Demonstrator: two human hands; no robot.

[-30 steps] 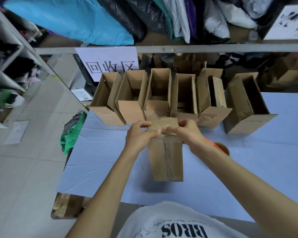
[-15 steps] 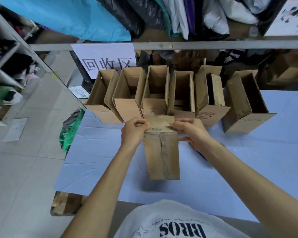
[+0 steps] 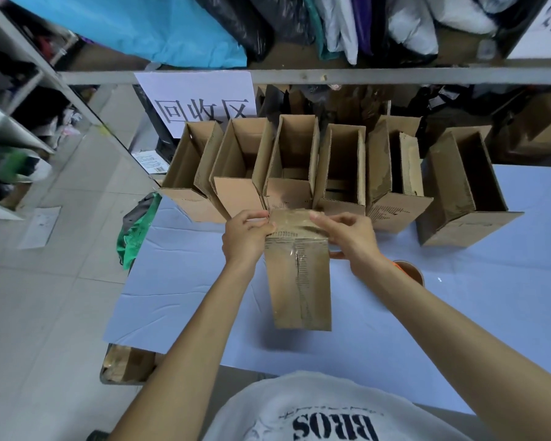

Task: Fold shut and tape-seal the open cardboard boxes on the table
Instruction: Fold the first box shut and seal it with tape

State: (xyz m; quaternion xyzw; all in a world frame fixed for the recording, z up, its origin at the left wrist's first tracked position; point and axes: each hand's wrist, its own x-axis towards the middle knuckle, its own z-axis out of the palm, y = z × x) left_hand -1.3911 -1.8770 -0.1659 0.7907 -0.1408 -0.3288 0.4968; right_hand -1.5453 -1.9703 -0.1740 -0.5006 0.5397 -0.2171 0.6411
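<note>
A tall brown cardboard box point(image 3: 299, 281) stands upright on the blue-covered table point(image 3: 178, 294) in front of me, its top flaps folded down with clear tape across them. My left hand point(image 3: 245, 237) grips the box's top left edge, fingers curled over the flap. My right hand point(image 3: 347, 237) holds the top right edge, fingers on the taped flap and thumb against the side. Behind it stands a row of several open cardboard boxes point(image 3: 293, 167), with one more open box point(image 3: 465, 192) apart at the right.
A tape roll point(image 3: 409, 272) with an orange part lies on the table just behind my right wrist. A white sign point(image 3: 201, 100) hangs from the metal shelf rail point(image 3: 395, 74). Green cloth point(image 3: 134, 230) hangs off the table's left edge; tiled floor lies to the left.
The box has stayed upright in place. My fingers have shifted along the top flaps, and my right arm has moved aside, uncovering the tape roll again.
</note>
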